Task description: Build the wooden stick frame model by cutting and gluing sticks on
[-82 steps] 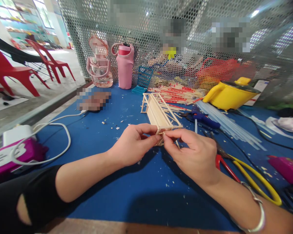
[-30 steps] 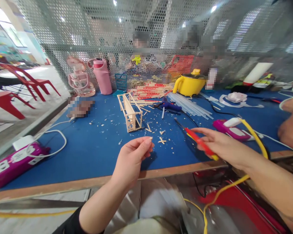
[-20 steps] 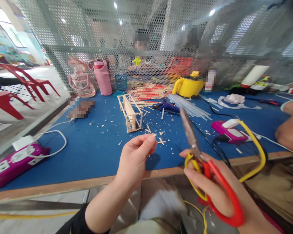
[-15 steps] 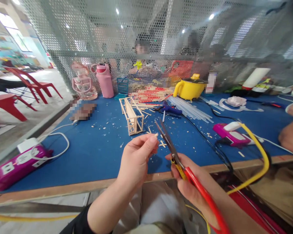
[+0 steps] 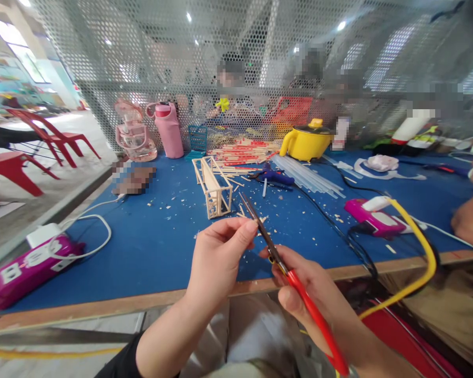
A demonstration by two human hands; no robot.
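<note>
While pinching a tiny pale piece point(image 5: 256, 221), mostly hidden, in the narrow grip of the left hand point(image 5: 216, 257), holds red-handled scissors point(image 5: 296, 284) in the right hand point(image 5: 317, 286), fingers wrapped around the handles. Points the slightly parted blades up and away, right beside the left thumb and forefinger; cannot tell whether touching the piece. Has the small stick frame point(image 5: 211, 181) standing on the blue desk point(image 5: 153, 247), just beyond the left hand. Shows loose sticks point(image 5: 244, 151) behind the frame, and, farther right, a blue-handled tool point(image 5: 276, 176), translucent rods point(image 5: 305, 176) and a yellow pot point(image 5: 307, 144).
</note>
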